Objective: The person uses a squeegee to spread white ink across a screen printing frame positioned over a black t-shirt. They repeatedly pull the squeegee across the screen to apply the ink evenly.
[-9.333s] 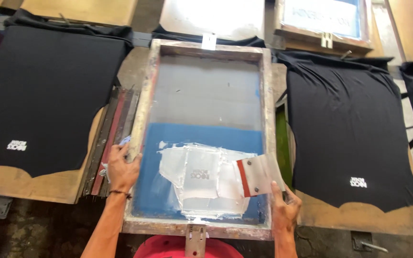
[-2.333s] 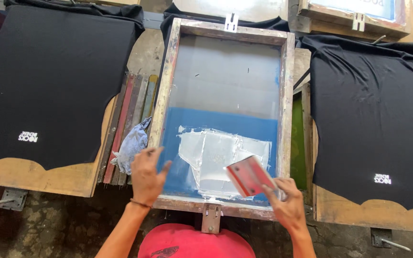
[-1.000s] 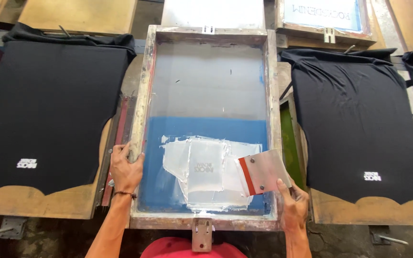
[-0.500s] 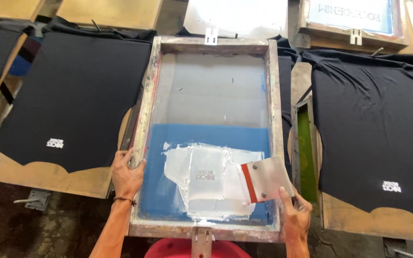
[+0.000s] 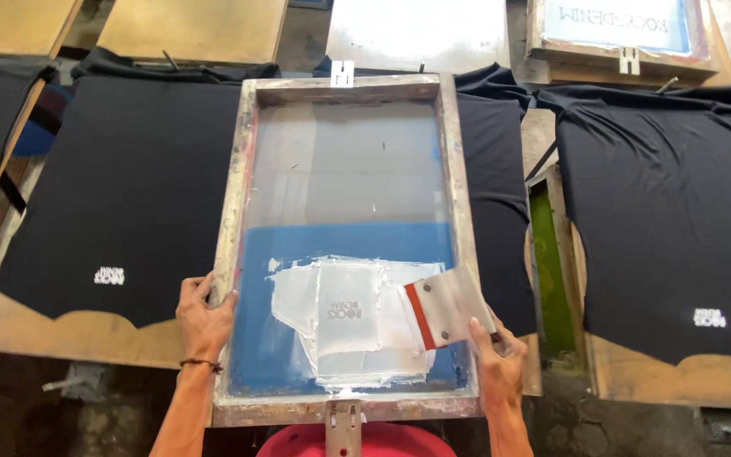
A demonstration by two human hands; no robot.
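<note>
Two hands are on the job, both down at the near end of a big rectangular screen-printing frame (image 5: 232,254) with a worn, paint-stained wooden rim. Inside the frame the mesh is pale grey across the far half and blue across the near half, and on the blue part there's a patch of white ink (image 5: 344,317) spread around a small lettering stencil.

Left hand (image 5: 205,315) is curled over the frame's left rail near the bottom corner, fingers wrapped on the edge, thumb on the inside. There's a dark cord bracelet (image 5: 200,364) on that wrist.

Right hand (image 5: 497,360) is closed on a squeegee with a pale flat handle and a red rubber blade (image 5: 448,306). The blade end points left into the frame and sits just at the right edge of the white ink, tilted, with the hand itself over the frame's right rail near the bottom corner.

Either side of the frame there are black T-shirts laid flat on wooden boards: one on the left (image 5: 120,203) and one on the right (image 5: 662,228), each with a small white print near the hem. Another black shirt (image 5: 492,186) lies under the frame's right side. Something round and red (image 5: 365,440) peeks out below the frame.
</note>
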